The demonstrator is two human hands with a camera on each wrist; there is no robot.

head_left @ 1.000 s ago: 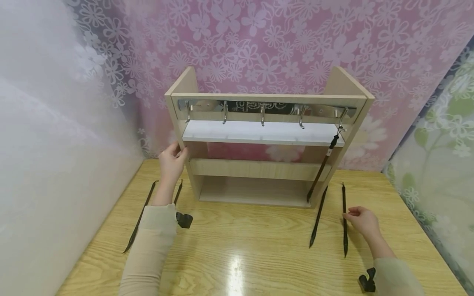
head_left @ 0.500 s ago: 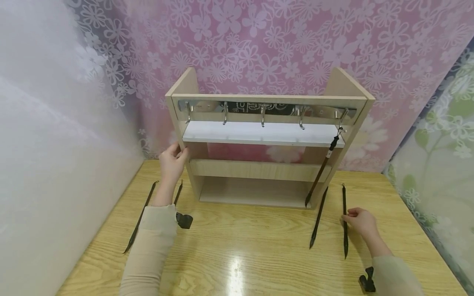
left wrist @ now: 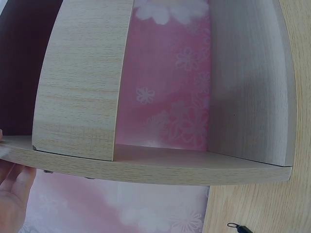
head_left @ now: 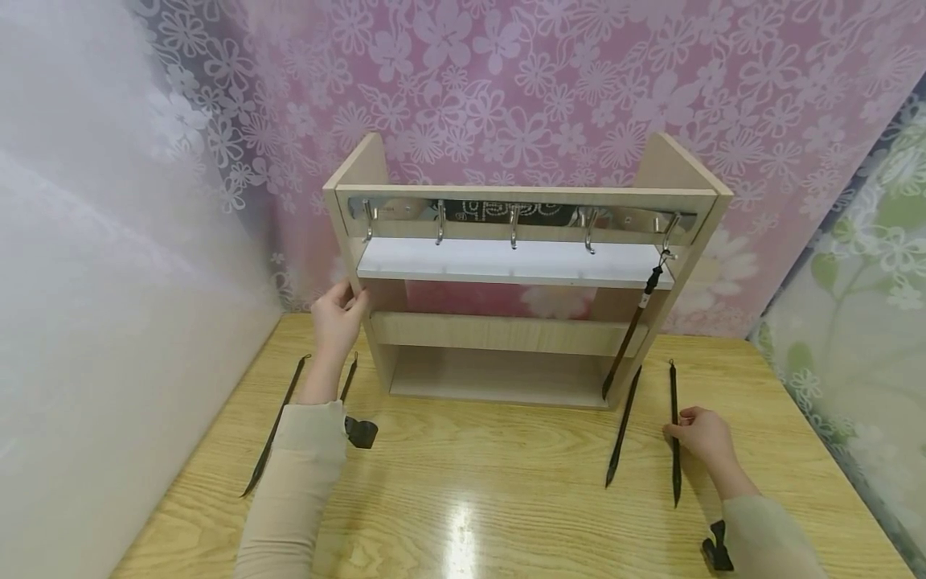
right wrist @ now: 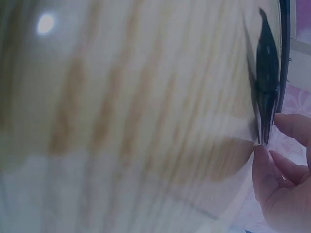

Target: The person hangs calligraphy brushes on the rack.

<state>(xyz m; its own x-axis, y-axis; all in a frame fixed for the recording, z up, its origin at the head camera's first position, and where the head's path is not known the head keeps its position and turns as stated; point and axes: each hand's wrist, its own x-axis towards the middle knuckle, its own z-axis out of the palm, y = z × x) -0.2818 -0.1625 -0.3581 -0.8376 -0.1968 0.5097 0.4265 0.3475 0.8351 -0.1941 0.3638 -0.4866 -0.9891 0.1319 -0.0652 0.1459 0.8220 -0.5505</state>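
A light wooden rack [head_left: 506,334] with a row of metal hooks stands on the table. My left hand [head_left: 338,314] grips the edge of its left side panel, fingers on the outer side. At the right, a black calligraphy brush [head_left: 674,394] lies with its tip towards me. My right hand [head_left: 707,438] pinches it between thumb and fingers; in the right wrist view its dark bristle end [right wrist: 267,60] shows above the fingertips. Another calligraphy brush [head_left: 629,338] hangs by its loop from the rightmost hook [head_left: 672,233].
One more brush [head_left: 622,430] lies between the rack and my right hand. Two others lie at the left, an outer brush [head_left: 278,426] and an inner brush [head_left: 350,376], both partly behind my left arm. Walls stand behind the rack and on both sides of the table [head_left: 463,466].
My right hand has shifted slightly left, its thumb and fingers now closer about the brush. The hanging brush swings a little. My left hand stays on the rack.
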